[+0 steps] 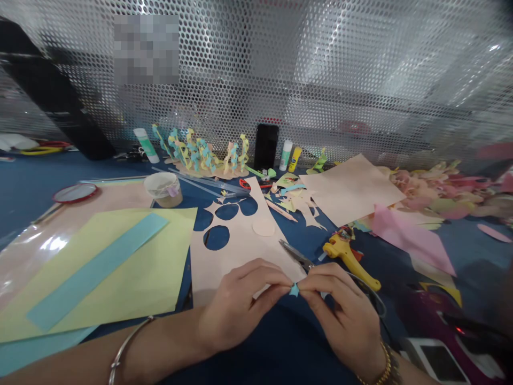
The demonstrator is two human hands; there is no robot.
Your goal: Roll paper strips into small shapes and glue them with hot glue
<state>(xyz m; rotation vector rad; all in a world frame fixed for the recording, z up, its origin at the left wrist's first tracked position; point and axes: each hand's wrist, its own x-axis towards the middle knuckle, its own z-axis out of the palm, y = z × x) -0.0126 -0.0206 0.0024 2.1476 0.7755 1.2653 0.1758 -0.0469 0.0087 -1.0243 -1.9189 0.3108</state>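
Between the fingertips of both hands is a tiny light-blue paper star. My left hand pinches it from the left, thumb against forefinger. From the other side my right hand pinches it in the same way. Scissors lie just beyond the right fingers, their handles partly hidden by that hand. Under the left hand's far side spreads a pale pink paper sheet with several round holes cut out. A loose pale disc rests on this sheet.
At left, a blue strip lies on yellow paper. A small tub stands behind. Twisted paper pieces and a phone line the mesh wall. A yellow glue gun and paper cutouts are at right.
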